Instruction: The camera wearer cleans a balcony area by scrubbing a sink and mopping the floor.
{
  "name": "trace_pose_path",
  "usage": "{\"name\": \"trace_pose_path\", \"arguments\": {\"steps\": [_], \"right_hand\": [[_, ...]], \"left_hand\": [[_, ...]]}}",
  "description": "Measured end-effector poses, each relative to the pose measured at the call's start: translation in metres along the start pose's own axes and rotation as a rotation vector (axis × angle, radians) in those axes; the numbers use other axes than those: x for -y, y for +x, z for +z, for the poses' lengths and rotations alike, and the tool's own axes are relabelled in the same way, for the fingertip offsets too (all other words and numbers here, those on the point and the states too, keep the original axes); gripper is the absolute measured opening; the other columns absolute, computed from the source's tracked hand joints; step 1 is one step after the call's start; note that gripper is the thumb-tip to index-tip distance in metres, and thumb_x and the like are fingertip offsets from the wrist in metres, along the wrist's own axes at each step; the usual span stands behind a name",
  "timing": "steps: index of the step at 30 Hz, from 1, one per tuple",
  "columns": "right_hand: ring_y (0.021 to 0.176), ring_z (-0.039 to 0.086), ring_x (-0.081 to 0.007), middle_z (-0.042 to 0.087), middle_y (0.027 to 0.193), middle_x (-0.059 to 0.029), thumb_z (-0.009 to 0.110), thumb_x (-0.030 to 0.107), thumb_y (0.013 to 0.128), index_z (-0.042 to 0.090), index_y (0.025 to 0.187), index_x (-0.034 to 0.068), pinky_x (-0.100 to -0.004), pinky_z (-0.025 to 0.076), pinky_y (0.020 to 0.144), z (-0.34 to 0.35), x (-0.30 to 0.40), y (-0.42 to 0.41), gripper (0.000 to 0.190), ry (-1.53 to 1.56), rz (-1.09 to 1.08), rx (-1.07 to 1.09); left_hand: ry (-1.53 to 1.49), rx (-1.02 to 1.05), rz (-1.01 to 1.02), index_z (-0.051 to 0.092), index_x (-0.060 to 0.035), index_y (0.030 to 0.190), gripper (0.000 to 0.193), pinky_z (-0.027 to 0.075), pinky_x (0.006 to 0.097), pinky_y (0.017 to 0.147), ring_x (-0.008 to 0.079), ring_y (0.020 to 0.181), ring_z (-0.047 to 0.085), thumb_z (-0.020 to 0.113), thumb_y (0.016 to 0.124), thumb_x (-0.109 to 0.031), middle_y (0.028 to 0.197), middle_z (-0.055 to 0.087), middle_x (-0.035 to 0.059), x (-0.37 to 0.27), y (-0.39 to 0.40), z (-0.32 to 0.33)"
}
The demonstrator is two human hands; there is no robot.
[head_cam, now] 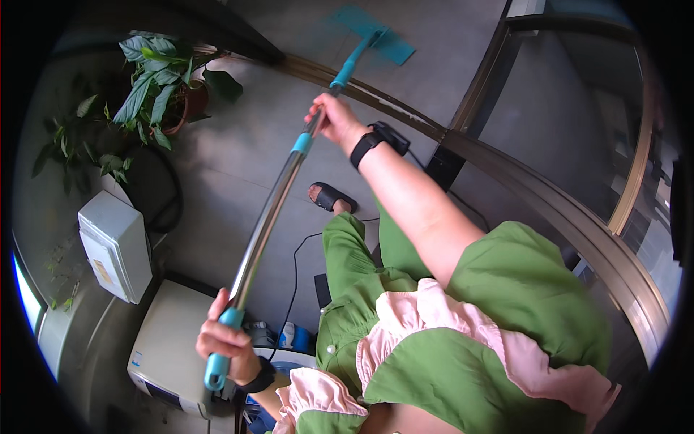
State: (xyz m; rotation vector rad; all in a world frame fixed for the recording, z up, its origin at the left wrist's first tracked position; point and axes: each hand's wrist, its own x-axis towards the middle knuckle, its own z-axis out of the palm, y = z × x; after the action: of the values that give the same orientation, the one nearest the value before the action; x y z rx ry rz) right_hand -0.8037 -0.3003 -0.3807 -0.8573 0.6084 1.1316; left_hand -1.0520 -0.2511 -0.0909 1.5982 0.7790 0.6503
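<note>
A flat mop reaches diagonally across the view, with a metal pole (267,217) and turquoise grips. Around the turquoise end grip at the bottom, the fingers of my left hand (230,342) are wrapped. Further up, my right hand (337,120) holds the pole just below the upper turquoise sleeve (342,74). The flat turquoise mop head (398,48) lies over the grey floor beyond a door track; its far end is blurred. Both my wrists carry black bands.
A metal door track (398,108) crosses the floor. Glazed door frames (629,187) stand right. Left are a potted plant (191,106), a white box (115,247) and a pale appliance (171,339). A black cable (295,271) trails near my sandalled foot (332,196).
</note>
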Motion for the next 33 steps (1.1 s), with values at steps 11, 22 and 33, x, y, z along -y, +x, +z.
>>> {"name": "trace_pose_path", "arguments": {"steps": [11, 22, 33], "right_hand": [[0.056, 0.056, -0.0234, 0.051, 0.064, -0.0075, 0.046, 0.012, 0.073, 0.045, 0.070, 0.003, -0.0365, 0.049, 0.050, 0.075, -0.030, -0.056, 0.010, 0.037, 0.116, 0.200], [0.051, 0.055, -0.0263, 0.049, 0.059, -0.0093, 0.044, 0.009, 0.071, 0.043, 0.068, 0.003, -0.0369, 0.049, 0.049, 0.097, 0.095, 0.048, 0.007, 0.412, 0.077, 0.248], [0.061, 0.051, -0.0249, 0.051, 0.062, -0.0076, 0.047, 0.008, 0.073, 0.045, 0.066, 0.006, -0.0362, 0.043, 0.067, -0.029, 0.202, -0.024, 0.008, 0.598, -0.056, 0.289]], "left_hand": [[-0.163, -0.392, 0.026, 0.041, -0.0083, 0.076, 0.016, 0.013, 0.0464, 0.098, 0.0312, 0.103, 0.037, 0.052, 0.065, -0.011, 0.074, 0.039, 0.0049, -0.078, -0.009, -0.025], [-0.082, 0.188, 0.217, 0.036, -0.0107, 0.063, 0.018, 0.016, 0.0451, 0.092, 0.0263, 0.091, 0.041, 0.052, 0.064, -0.019, 0.062, 0.038, 0.0027, -0.090, 0.134, 0.072], [-0.056, 1.254, 0.497, 0.056, -0.0129, 0.065, 0.010, 0.039, 0.0340, 0.085, 0.0179, 0.075, 0.059, 0.062, 0.071, -0.018, 0.066, 0.061, -0.0058, -0.137, 0.205, 0.206]]}}
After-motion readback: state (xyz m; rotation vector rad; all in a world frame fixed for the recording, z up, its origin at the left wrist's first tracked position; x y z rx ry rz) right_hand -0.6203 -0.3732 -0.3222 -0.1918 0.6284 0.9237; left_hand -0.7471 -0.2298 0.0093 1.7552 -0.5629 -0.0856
